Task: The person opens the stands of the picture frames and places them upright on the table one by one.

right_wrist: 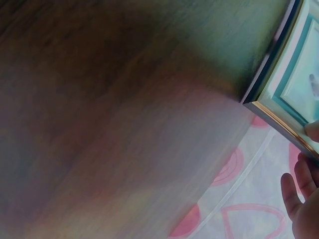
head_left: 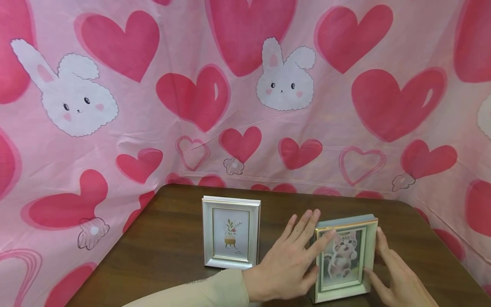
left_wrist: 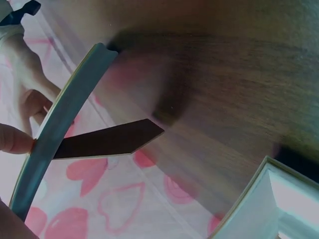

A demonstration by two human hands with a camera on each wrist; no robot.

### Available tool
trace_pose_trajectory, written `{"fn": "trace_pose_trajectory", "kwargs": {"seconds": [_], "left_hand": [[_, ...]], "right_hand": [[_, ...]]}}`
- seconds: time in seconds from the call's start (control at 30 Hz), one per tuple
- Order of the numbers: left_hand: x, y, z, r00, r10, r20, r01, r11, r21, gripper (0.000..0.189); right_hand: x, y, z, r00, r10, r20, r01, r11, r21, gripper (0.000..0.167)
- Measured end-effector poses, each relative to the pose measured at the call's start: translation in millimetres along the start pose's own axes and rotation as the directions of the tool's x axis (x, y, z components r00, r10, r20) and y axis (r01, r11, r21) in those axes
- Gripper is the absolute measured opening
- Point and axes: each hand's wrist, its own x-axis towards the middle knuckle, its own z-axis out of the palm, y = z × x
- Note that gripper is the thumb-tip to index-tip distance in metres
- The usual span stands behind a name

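Observation:
A silver-and-gold picture frame with a kitten picture (head_left: 340,260) stands slightly turned on the table, at the right of the head view. My left hand (head_left: 285,260) is at its left side, fingers mostly straight, the index finger lying across the upper front corner. On the right side, my right hand (head_left: 400,277) holds the frame, thumb at the front edge and index finger along the side. Edge-on in the left wrist view, the frame shows a dark stand (left_wrist: 107,139) sticking out behind. Part of the kitten frame (right_wrist: 291,119) also appears in the right wrist view.
A second silver picture frame with a potted-plant picture (head_left: 231,232) stands upright to the left of my left hand. Both frames are on a dark brown wooden table (head_left: 161,238). Pink cloth (head_left: 238,115) with hearts and rabbits hangs behind the table and at its sides.

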Motion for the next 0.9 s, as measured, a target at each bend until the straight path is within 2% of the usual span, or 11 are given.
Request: {"fn": "trace_pose_trajectory", "kwargs": {"seconds": [0.23,0.43,0.7,0.77,0.9], "left_hand": [[1.2,-5.0,0.4,0.999,-0.012,0.033,0.012,1.0,-0.009,0.104],[2.8,-8.6,0.2,1.0,0.012,0.023,-0.012,1.0,0.028,0.11],[5.8,-14.4,-1.3,1.0,0.03,0.006,-0.031,0.997,0.064,0.113],[6.9,-16.3,-1.0,0.999,0.032,0.012,-0.033,0.998,0.054,0.112],[8.2,-20.3,-0.4,0.999,0.033,0.03,-0.034,0.999,0.037,0.113]], "right_hand": [[0.6,-4,-2,0.998,0.047,0.04,-0.047,0.999,-0.009,0.102],[0.4,-5,-3,0.995,0.076,0.07,-0.075,0.997,-0.015,0.105],[1.6,-3,-3,0.994,0.085,0.065,-0.085,0.996,0.003,0.106],[1.2,-3,-4,0.991,0.102,0.084,-0.103,0.995,-0.002,0.111],[1.0,-4,-4,0.985,0.132,0.114,-0.129,0.991,-0.039,0.133]]}}
